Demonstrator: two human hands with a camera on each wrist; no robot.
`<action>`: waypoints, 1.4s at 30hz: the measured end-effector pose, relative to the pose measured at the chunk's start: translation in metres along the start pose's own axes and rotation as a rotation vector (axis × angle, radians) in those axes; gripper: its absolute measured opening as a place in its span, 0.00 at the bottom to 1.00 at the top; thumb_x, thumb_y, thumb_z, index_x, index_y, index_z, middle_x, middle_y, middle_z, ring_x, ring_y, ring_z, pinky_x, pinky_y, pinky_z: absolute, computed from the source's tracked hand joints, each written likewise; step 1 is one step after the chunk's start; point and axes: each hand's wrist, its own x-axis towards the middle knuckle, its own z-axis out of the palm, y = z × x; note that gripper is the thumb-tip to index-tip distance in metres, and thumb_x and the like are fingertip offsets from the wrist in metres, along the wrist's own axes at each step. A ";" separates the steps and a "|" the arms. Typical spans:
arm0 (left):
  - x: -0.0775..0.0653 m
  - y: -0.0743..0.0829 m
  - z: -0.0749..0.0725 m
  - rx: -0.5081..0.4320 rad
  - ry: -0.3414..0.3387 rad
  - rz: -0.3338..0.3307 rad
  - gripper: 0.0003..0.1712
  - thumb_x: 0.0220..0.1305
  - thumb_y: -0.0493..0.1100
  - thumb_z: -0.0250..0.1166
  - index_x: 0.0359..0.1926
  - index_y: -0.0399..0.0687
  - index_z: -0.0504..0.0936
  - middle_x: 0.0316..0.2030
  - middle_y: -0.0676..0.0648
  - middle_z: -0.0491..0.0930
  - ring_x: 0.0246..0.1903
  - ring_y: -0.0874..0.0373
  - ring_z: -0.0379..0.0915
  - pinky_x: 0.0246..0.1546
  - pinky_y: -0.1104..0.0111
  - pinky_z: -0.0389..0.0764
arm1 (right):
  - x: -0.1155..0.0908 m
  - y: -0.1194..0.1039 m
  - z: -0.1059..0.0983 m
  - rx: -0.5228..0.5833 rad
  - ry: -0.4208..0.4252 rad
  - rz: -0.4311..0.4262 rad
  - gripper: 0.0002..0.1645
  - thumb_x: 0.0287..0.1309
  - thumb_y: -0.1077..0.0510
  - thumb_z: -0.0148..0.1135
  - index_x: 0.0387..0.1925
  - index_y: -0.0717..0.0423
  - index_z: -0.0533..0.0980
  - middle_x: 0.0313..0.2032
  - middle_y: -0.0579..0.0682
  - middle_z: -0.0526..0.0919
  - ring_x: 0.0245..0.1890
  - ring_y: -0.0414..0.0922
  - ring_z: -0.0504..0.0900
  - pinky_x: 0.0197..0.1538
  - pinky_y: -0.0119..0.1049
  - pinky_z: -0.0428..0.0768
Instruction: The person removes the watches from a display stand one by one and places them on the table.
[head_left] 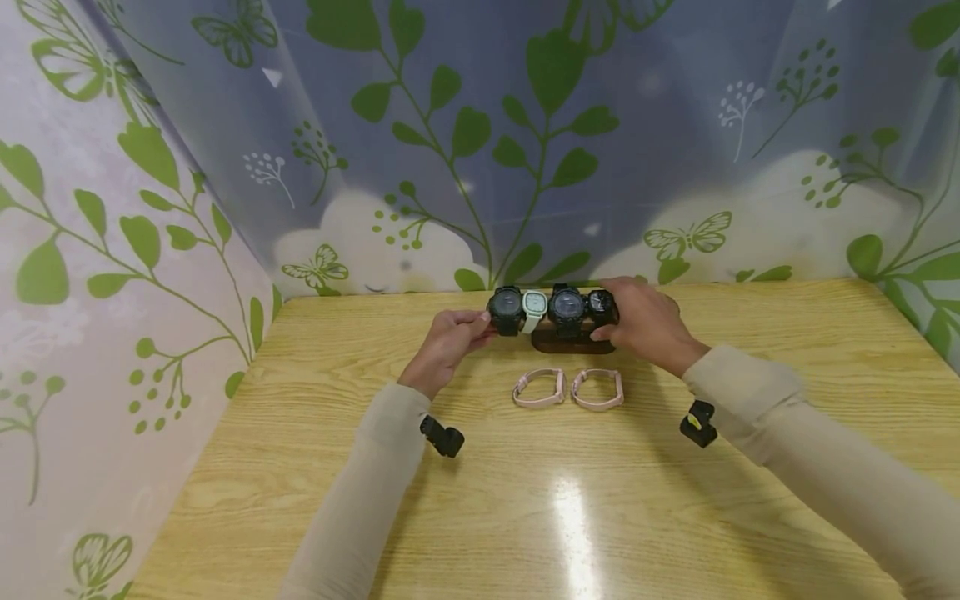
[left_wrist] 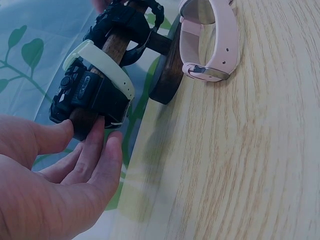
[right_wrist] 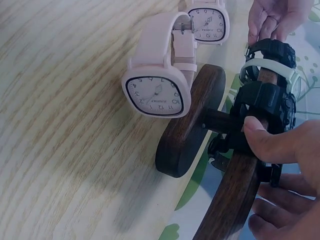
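Observation:
A dark wooden watch stand (head_left: pixel 573 341) stands at the table's far edge. Its bar carries a black watch (head_left: pixel 506 307) at the left, then a mint-green watch (head_left: pixel 535 302), a second black watch (head_left: pixel 567 306) and a smaller black watch (head_left: pixel 601 303) at the right. My left hand (head_left: pixel 450 340) pinches the bar's left end, thumb against the wood and fingers beneath, beside the first black watch. With my right hand (head_left: pixel 647 321) I grip the smaller black watch, thumb in front and fingers behind. In the right wrist view, bare bar (right_wrist: pixel 227 200) extends past it.
Two pale pink watches, one at the left (head_left: pixel 560 387) and one at the right (head_left: pixel 618 387), stand on the wooden table (head_left: pixel 480 508) in front of the stand, straps looped. A leaf-patterned curtain (head_left: pixel 675 125) hangs just behind the table's far edge.

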 end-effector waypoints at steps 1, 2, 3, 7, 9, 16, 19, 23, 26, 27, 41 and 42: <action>0.000 0.000 0.000 0.000 -0.001 -0.001 0.20 0.77 0.36 0.56 0.64 0.28 0.75 0.56 0.34 0.79 0.54 0.46 0.80 0.63 0.58 0.77 | 0.001 0.000 0.001 -0.002 0.002 -0.003 0.47 0.54 0.57 0.79 0.71 0.67 0.67 0.66 0.69 0.71 0.58 0.66 0.76 0.42 0.60 0.84; 0.001 -0.001 0.000 -0.002 -0.001 -0.004 0.20 0.77 0.36 0.56 0.64 0.28 0.75 0.56 0.33 0.78 0.55 0.46 0.79 0.63 0.58 0.77 | 0.001 0.000 0.001 -0.004 0.005 -0.007 0.47 0.54 0.57 0.79 0.70 0.67 0.67 0.66 0.69 0.71 0.58 0.66 0.76 0.40 0.58 0.85; 0.002 -0.001 0.000 -0.003 -0.002 -0.005 0.20 0.77 0.36 0.56 0.64 0.28 0.75 0.56 0.33 0.78 0.55 0.46 0.79 0.63 0.58 0.77 | 0.002 0.001 0.002 -0.003 0.007 -0.014 0.46 0.54 0.57 0.79 0.70 0.67 0.67 0.66 0.69 0.71 0.56 0.66 0.77 0.37 0.56 0.85; 0.002 -0.001 0.000 -0.005 -0.001 -0.009 0.20 0.77 0.36 0.56 0.64 0.28 0.75 0.57 0.33 0.78 0.56 0.45 0.79 0.63 0.58 0.77 | 0.003 0.002 0.003 0.013 0.013 -0.038 0.43 0.55 0.60 0.78 0.69 0.68 0.69 0.65 0.70 0.72 0.51 0.64 0.81 0.27 0.45 0.80; 0.002 0.000 0.000 -0.005 0.000 -0.009 0.21 0.77 0.36 0.56 0.64 0.28 0.75 0.57 0.33 0.78 0.56 0.45 0.78 0.63 0.58 0.77 | 0.004 0.002 0.003 0.019 0.016 -0.046 0.42 0.55 0.61 0.77 0.68 0.68 0.69 0.64 0.70 0.72 0.49 0.64 0.81 0.26 0.42 0.77; 0.002 0.001 0.002 0.006 -0.004 -0.003 0.21 0.77 0.36 0.56 0.64 0.28 0.75 0.57 0.33 0.78 0.57 0.44 0.78 0.63 0.58 0.77 | 0.002 0.004 0.002 0.015 0.017 -0.040 0.42 0.55 0.61 0.77 0.68 0.67 0.69 0.64 0.70 0.73 0.40 0.60 0.83 0.22 0.38 0.71; 0.003 0.001 0.002 0.010 -0.004 -0.003 0.20 0.77 0.36 0.57 0.64 0.28 0.75 0.57 0.33 0.78 0.57 0.44 0.78 0.63 0.58 0.77 | 0.001 0.005 0.001 0.011 0.012 -0.029 0.42 0.55 0.61 0.77 0.69 0.67 0.69 0.65 0.70 0.72 0.37 0.59 0.83 0.22 0.40 0.74; 0.004 0.002 0.003 0.010 -0.002 -0.006 0.20 0.77 0.36 0.56 0.63 0.27 0.75 0.55 0.33 0.79 0.58 0.41 0.77 0.63 0.58 0.77 | -0.001 0.008 -0.002 0.023 0.006 -0.024 0.42 0.56 0.62 0.76 0.69 0.69 0.68 0.64 0.70 0.72 0.45 0.63 0.82 0.37 0.53 0.84; 0.004 0.002 0.003 0.004 -0.005 -0.005 0.20 0.77 0.35 0.56 0.63 0.26 0.75 0.53 0.33 0.79 0.60 0.38 0.74 0.63 0.58 0.77 | -0.002 0.012 -0.003 0.037 0.010 -0.028 0.41 0.56 0.63 0.76 0.68 0.71 0.68 0.62 0.71 0.73 0.53 0.66 0.79 0.51 0.61 0.81; 0.004 0.003 0.003 0.002 -0.005 -0.005 0.20 0.77 0.35 0.56 0.63 0.26 0.75 0.53 0.32 0.79 0.60 0.37 0.74 0.63 0.58 0.76 | -0.003 0.014 -0.003 0.040 0.014 -0.031 0.41 0.56 0.63 0.76 0.67 0.71 0.69 0.62 0.71 0.74 0.55 0.66 0.78 0.53 0.62 0.80; 0.003 0.000 -0.001 -0.007 -0.014 -0.012 0.20 0.78 0.35 0.55 0.64 0.27 0.74 0.56 0.32 0.77 0.60 0.40 0.75 0.64 0.57 0.76 | -0.012 0.033 -0.008 0.039 0.035 -0.023 0.42 0.54 0.63 0.77 0.67 0.72 0.68 0.58 0.72 0.76 0.52 0.68 0.79 0.52 0.61 0.81; 0.003 0.000 -0.001 -0.008 -0.014 -0.012 0.20 0.78 0.35 0.55 0.64 0.27 0.74 0.56 0.32 0.77 0.60 0.40 0.75 0.64 0.57 0.76 | -0.013 0.034 -0.008 0.035 0.033 -0.019 0.43 0.54 0.63 0.77 0.68 0.72 0.67 0.59 0.72 0.75 0.53 0.68 0.79 0.52 0.62 0.81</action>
